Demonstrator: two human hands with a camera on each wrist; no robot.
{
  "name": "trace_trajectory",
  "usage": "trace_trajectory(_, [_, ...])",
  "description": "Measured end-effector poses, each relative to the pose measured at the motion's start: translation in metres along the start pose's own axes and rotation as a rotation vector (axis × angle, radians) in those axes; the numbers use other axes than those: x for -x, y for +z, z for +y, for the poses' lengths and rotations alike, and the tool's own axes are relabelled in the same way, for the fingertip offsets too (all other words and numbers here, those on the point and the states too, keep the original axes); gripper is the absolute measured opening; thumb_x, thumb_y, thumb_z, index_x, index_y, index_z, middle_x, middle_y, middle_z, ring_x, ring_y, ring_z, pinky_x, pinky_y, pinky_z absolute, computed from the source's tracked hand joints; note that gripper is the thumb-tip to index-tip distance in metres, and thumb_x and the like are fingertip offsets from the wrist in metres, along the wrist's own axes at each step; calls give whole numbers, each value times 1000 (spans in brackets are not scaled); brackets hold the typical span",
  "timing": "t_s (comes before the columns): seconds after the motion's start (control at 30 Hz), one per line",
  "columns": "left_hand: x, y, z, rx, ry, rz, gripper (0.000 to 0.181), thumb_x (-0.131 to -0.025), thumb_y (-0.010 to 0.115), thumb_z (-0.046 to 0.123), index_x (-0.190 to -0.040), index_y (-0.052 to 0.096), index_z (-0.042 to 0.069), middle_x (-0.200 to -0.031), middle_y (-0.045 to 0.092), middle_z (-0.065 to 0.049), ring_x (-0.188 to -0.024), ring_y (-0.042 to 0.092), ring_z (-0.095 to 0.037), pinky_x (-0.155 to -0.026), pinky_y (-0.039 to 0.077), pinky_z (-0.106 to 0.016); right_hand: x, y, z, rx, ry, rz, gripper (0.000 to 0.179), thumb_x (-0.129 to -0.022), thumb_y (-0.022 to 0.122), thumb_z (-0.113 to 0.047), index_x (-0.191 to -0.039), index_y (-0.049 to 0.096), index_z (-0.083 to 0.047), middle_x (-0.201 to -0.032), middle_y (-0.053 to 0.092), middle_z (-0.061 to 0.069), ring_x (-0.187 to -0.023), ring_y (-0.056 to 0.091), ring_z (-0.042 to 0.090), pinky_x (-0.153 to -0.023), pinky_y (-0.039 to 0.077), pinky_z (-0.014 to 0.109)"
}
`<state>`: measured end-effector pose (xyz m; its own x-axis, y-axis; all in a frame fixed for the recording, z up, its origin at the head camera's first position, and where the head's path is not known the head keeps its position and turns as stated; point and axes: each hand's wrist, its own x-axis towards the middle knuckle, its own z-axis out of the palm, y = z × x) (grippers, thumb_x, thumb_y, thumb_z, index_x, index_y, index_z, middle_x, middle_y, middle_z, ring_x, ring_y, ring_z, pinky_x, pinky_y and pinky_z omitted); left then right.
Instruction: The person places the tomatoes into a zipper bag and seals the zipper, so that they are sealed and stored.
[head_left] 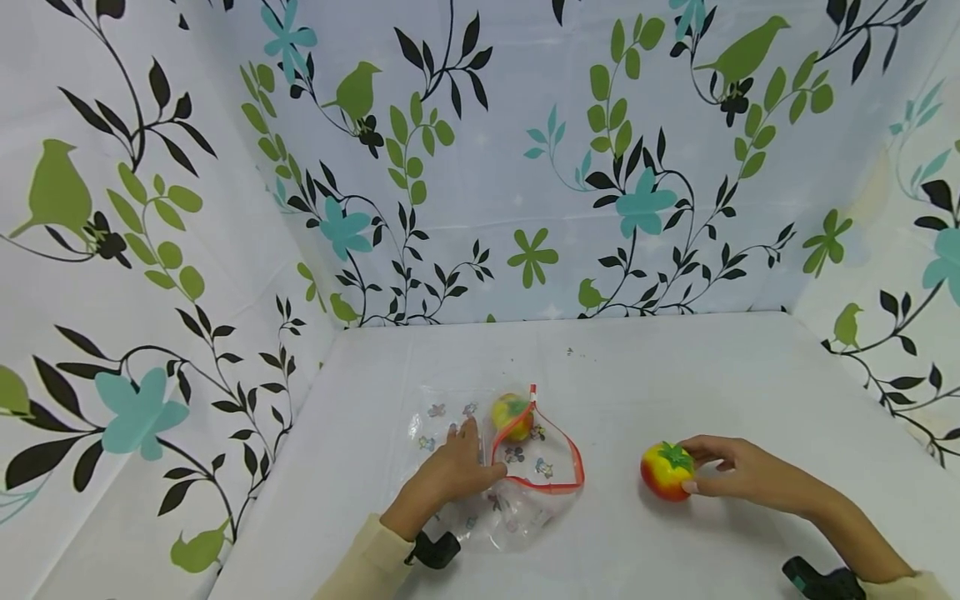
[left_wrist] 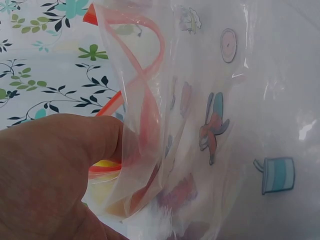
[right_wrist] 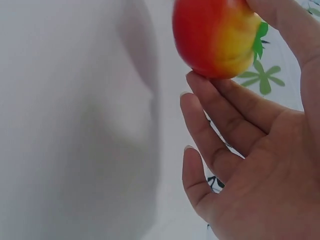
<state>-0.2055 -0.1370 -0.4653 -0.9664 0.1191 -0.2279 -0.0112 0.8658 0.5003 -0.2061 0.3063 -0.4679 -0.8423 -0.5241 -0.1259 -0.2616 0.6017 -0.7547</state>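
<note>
A clear plastic bag point(head_left: 480, 517) with small printed pictures and an orange-red edged mouth lies on the white table. My left hand point(head_left: 452, 467) grips it beside the mouth; in the left wrist view the thumb point(left_wrist: 107, 135) is at the plastic edge and the other fingers are mostly hidden. The mouth gapes toward the right. Through the plastic shows a yellow toy fruit point(head_left: 510, 417) with a green top. To the right, my right hand point(head_left: 738, 475) pinches a red-and-yellow toy fruit point(right_wrist: 215, 37) with green leaves between thumb and fingertips; the lower fingers are loosely bent.
The white table point(head_left: 675, 375) runs back to a patterned cloth point(head_left: 480, 167) with birds, leaves and flowers. Similar cloth hangs at left and right. Small dark specks point(head_left: 569, 352) lie near the table's far side. A black wrist device point(head_left: 435, 550) sits on each wrist.
</note>
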Motion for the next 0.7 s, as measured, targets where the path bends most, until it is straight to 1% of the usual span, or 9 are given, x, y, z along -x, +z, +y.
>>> trace_trajectory(0.17, [1,-1,1,-13,12,1,103,-87,69,48,-162,26,-7,-165,36,-30,-149,42,-50,-113,42,-68,-13,10,-9,10,-6,38,55,-96,72,-38,-141,63,-7,-132,69,2,-110,61,0,-90,55,27])
trace_trajectory(0.33, [2,-2,2,-17,15,-6,102,-88,68,48,-162,26,-8,-165,36,-30,-150,40,-50,-115,40,-68,-27,19,-19,20,0,80,58,-94,76,-41,-139,64,-7,-130,70,2,-111,63,11,-90,55,27])
trace_trajectory(0.43, [2,-2,2,-14,15,-7,102,-88,68,47,-162,26,-8,-165,36,-31,-151,39,-49,-116,39,-67,-36,26,-28,27,-8,101,58,-92,77,-42,-138,66,-8,-128,70,2,-111,63,17,-92,55,31])
trace_trajectory(0.6, [2,-2,2,-11,10,-4,102,-88,69,48,-162,26,-8,-165,36,-30,-151,39,-49,-115,40,-67,-55,39,-40,34,-29,111,59,-90,78,-44,-136,67,-10,-126,70,1,-109,62,17,-95,55,40])
trace_trajectory(0.7, [2,-2,2,-8,6,-8,103,-88,70,48,-163,25,-7,-165,35,-29,-152,38,-48,-115,40,-67,-65,47,-46,42,-39,106,59,-89,79,-44,-135,68,-10,-125,70,1,-107,61,16,-95,55,41])
